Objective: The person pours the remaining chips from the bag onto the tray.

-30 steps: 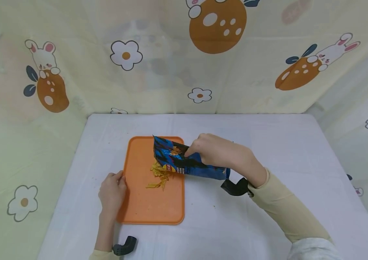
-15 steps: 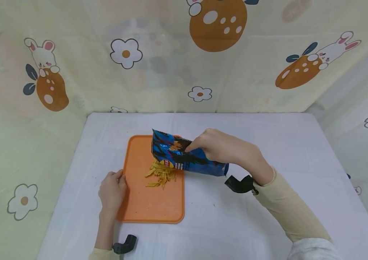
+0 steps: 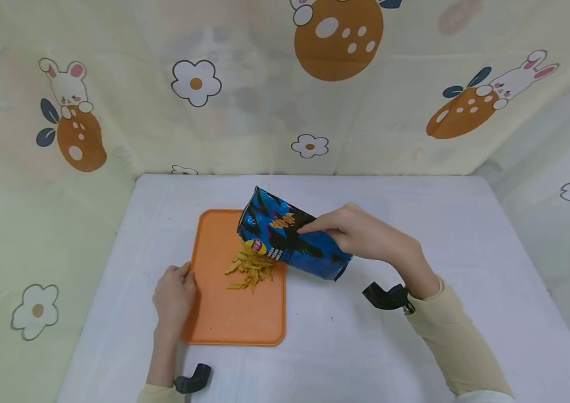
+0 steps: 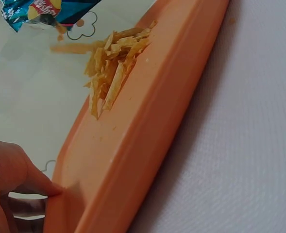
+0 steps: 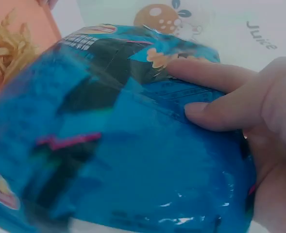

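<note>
My left hand (image 3: 174,296) grips the left edge of an orange tray (image 3: 234,322); in the left wrist view its thumb lies on the rim. A pile of yellow, stick-shaped chips (image 3: 248,267) lies on the tray's upper right part. Over that part slants a blue and black chip bag (image 3: 290,238), its mouth end toward the pile. My right hand (image 3: 367,232) holds the bag from its upper right side, thumb and index finger on the printed front. In the left wrist view a blurred chip (image 4: 70,48) shows between the bag (image 4: 50,12) and the pile. The bag's inside is hidden.
A white-covered table (image 3: 390,336) carries the tray. Patterned curtains (image 3: 244,123) with rabbits and flowers hang behind it and at both sides. A few crumbs (image 3: 332,318) lie right of the tray. Each wrist wears a black camera mount (image 3: 194,379).
My right hand has moved right and the bag has turned, its front now facing up more and its bottom end lower. The chip pile has grown. My left hand and the tray have stayed put.
</note>
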Available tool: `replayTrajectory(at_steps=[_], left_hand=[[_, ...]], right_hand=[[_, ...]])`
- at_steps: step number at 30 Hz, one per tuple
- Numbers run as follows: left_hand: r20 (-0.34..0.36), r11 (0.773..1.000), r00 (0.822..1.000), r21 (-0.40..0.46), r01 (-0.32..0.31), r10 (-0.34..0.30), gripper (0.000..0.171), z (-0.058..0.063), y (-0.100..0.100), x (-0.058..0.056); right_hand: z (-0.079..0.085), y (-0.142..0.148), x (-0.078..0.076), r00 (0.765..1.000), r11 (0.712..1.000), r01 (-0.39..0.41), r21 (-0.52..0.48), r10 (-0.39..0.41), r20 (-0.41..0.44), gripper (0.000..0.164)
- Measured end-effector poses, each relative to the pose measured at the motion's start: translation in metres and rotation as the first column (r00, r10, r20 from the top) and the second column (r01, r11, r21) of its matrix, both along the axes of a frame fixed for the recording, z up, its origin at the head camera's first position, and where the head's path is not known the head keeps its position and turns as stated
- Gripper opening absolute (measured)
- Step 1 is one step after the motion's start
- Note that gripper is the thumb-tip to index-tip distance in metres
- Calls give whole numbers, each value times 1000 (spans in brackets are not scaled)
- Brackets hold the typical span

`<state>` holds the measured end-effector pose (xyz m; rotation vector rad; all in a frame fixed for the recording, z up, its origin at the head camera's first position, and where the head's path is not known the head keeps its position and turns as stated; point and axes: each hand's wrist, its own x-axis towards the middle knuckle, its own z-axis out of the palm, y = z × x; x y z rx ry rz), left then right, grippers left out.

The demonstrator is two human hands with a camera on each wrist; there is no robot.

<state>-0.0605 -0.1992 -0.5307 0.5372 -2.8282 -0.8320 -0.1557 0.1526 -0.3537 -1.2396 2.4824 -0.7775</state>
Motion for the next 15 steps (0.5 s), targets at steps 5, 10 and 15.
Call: replayTrajectory(at_steps=[5,10,15], left_hand=[[4,1000,1000,4,-6,6,30,0,1,1],[10,1000,1000,-4,-10,10,30,1,2,1],[22,1000,1000,-10,-21,21,30,0,3,1]], right_hand=[[-7,6,3,1000,999,17,-44,-18,-13,46],[-15,13,7,997,995,62,-76,-59,44,48],[-23,22,8,996,987,90,-130,-86,39,46]])
